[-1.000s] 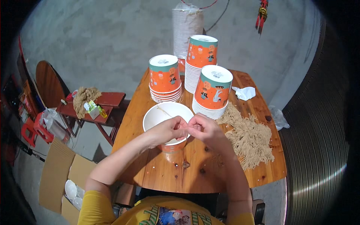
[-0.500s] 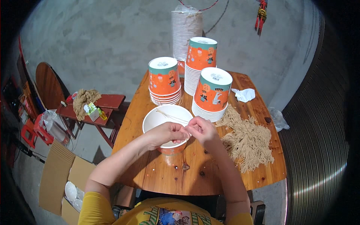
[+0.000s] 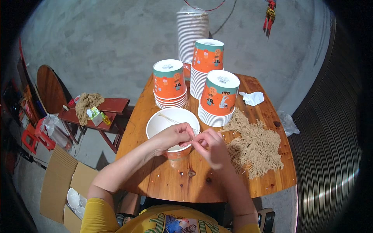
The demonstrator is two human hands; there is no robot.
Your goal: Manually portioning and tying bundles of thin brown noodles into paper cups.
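Strand (image 3: 168,118), thin and tan, stretches over the white inside of the open bowl (image 3: 154,125) to the left hand (image 3: 175,136), whose grip pinches it; the right hand (image 3: 210,145) is close against it, fingers bent, though what that grip grasps I cannot tell. Behind stand three upturned orange stacks (image 3: 220,95) and a taller pale stack (image 3: 192,37). Tan heap (image 3: 257,147) lies beside the right forearm, paper (image 3: 252,98) beyond; the counter's (image 3: 149,184) near edge runs before the shirt (image 3: 101,215).
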